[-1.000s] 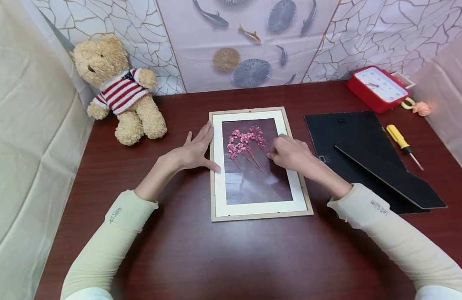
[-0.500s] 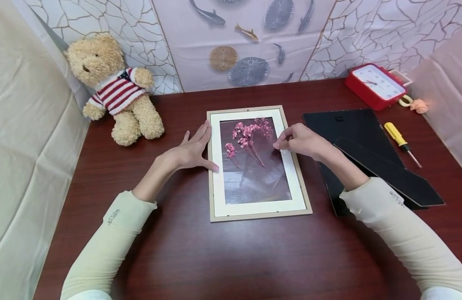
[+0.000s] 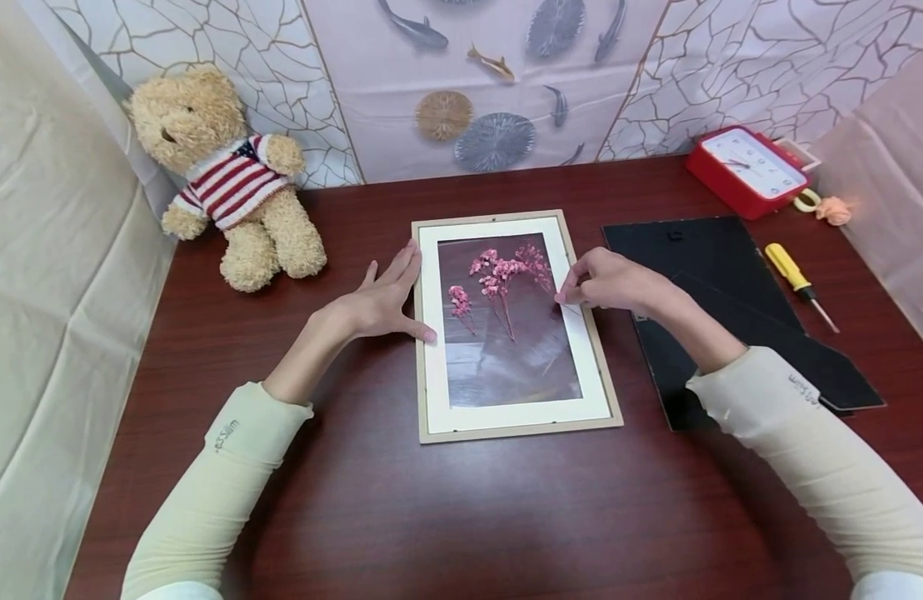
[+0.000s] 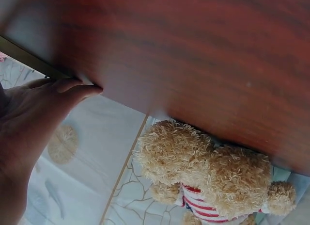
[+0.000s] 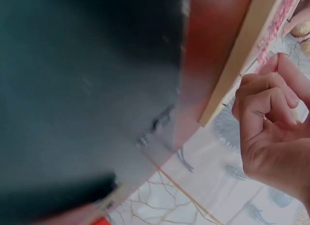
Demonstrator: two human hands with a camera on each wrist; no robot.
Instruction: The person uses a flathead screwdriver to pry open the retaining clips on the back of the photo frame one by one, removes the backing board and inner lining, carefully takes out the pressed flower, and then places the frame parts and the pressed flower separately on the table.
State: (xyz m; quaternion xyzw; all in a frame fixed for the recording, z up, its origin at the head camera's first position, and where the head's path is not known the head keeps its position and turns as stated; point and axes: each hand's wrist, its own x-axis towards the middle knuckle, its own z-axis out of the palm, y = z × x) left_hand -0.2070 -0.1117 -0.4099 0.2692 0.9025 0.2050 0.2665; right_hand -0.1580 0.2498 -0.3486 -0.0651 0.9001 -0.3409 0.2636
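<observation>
The right hand (image 3: 611, 282) hovers over the right side of the picture frame (image 3: 516, 326), fingers curled and thumb and forefinger pressed together as if pinching the thin stem of a dried pink flower sprig (image 3: 506, 275). The stem itself is too fine to make out at the fingertips, so the pinch is likely rather than certain. The sprig's blossoms lie just left of that pinch, on the dark window of the frame, with a smaller pink sprig (image 3: 457, 302) further left. These flowers look brittle and nearly weightless (the kind that sheds if squeezed), so the bare stem end, not the bloom, is the sound place to hold.

The left hand (image 3: 382, 304) lies flat with straight fingers, thumb touching the frame's left edge and holding nothing. The frame appears stiff and flat on the table (image 3: 461, 517). A black backing board (image 3: 701, 267) lies to the right of the pinching hand.
</observation>
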